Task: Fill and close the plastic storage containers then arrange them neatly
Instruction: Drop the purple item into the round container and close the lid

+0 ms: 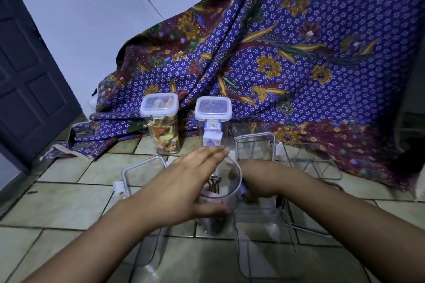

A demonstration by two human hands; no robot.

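Note:
An open clear container [230, 193] stands on the tiled floor in the middle, with dark binder clips [214, 185] inside. My left hand [184, 184] spans it, fingers stretched over the rim and thumb pressed on its near wall. My right hand [257, 187] is curled against the container's right wall beside a small lavender piece [243, 190]; its fingertips are hidden. Further back stand two closed containers with clip lids: one with colourful bits [162, 131] and one with white boxes [212, 131].
Empty clear containers stand around: one at the left [128, 174], one behind right [255, 147], another at the near right [259, 216]. A purple patterned cloth [299, 64] hangs behind and spills onto the floor. A dark door [27, 80] is at the left.

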